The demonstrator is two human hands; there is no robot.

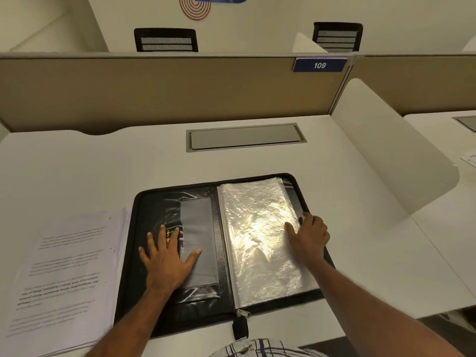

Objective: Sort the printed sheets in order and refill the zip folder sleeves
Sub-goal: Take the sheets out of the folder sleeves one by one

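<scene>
I judge the job barely begun. The sheets (pixel 69 253) lie in a loose stack on the counter (pixel 103 163) just left of the folder (pixel 149 210), with a page marked 7 on top. The sleeves (pixel 257 228) look empty. Whether the stack is sorted I cannot tell; all the filling is left.

The folder lies open and flat, black, glossy and round-cornered. A grey pocket (pixel 198 240) sits inside its left cover and a metal zip pull (pixel 243 313) at its near edge. The sleeves are thin clear plastic, crinkled and glaring under the light.

My left grip (pixel 164 258) lies flat on the left cover, fingers spread, holding nothing. My right grip (pixel 309 235) curls over the sleeves' right edge, thumb on top, pinching it.
</scene>
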